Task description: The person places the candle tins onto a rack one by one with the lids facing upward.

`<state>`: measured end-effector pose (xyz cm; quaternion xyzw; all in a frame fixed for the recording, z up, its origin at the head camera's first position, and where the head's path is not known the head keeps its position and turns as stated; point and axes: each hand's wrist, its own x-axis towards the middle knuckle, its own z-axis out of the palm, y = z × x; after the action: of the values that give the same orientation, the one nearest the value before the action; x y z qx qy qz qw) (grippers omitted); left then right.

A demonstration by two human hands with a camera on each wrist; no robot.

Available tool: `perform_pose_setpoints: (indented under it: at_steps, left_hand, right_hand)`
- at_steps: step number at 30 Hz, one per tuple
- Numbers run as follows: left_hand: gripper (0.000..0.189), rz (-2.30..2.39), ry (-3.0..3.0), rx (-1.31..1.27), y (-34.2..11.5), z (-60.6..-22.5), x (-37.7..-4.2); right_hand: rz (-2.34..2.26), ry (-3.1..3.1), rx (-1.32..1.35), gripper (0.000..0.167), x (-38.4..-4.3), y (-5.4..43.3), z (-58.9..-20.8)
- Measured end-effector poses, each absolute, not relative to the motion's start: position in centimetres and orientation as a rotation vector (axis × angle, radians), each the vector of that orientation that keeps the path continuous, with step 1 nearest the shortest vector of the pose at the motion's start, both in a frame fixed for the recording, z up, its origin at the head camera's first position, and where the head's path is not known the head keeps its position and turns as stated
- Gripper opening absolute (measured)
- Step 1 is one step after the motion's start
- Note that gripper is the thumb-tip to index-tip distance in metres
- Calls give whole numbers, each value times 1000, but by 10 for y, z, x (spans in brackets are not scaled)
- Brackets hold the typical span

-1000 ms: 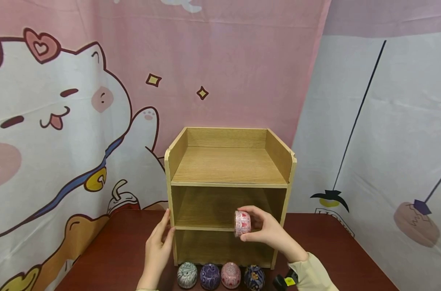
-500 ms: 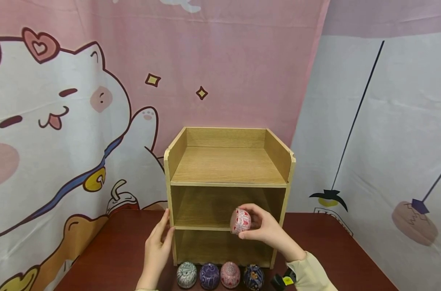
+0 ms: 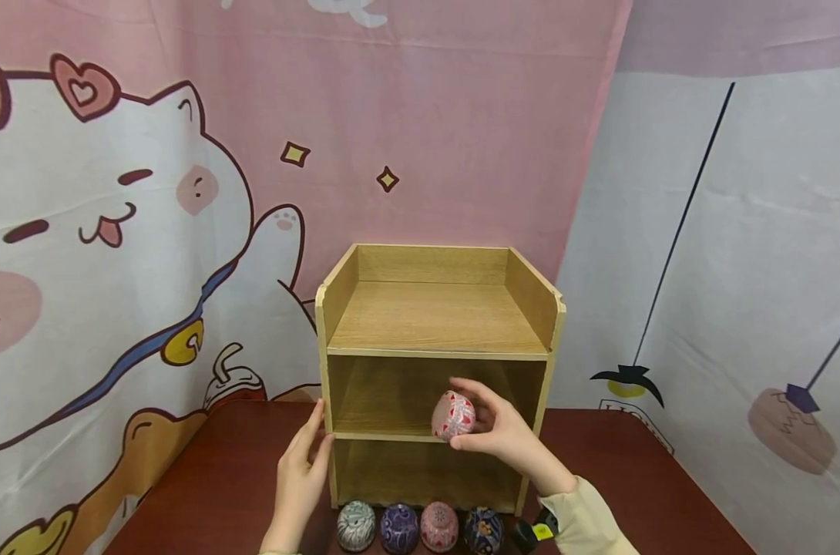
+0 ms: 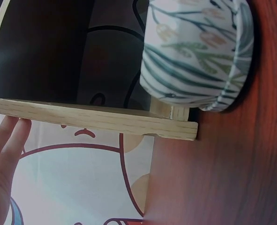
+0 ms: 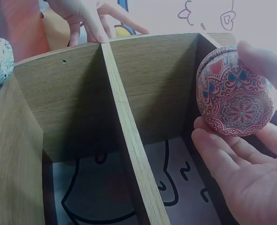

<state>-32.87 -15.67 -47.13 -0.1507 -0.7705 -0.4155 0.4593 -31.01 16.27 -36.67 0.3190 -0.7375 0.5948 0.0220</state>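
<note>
In the head view my right hand (image 3: 506, 435) pinches a small round tin (image 3: 453, 417) with a pink and red pattern between thumb and fingers. It is held at the front of the middle compartment of a wooden shelf unit (image 3: 437, 316). The right wrist view shows the tin's mandala face (image 5: 241, 110), tilted toward that camera. My left hand (image 3: 300, 470) rests its extended fingers against the unit's left side panel; these fingers (image 4: 7, 145) also show at the panel edge in the left wrist view.
Along the unit's front foot stand several tins: a white leaf-patterned one (image 3: 356, 526), a purple one (image 3: 400, 528), a pink one (image 3: 439, 527) and a dark blue floral one (image 3: 484, 530). All are on a red-brown table (image 3: 212, 478). A printed curtain (image 3: 455, 139) hangs behind.
The tin in my right hand has turned and tilted, from side-on to showing its rounded face, and shifted slightly left and up. My left hand stays at the side panel.
</note>
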Motion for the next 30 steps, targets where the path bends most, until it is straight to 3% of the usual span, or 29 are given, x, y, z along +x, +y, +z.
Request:
perform_pose_setpoints:
  at_steps: [30]
  left_hand:
    - [70,-1044,-1937,-339,-154,-472,-329]
  right_hand:
    - [1911,-2183,1087,70,-309,153,-355]
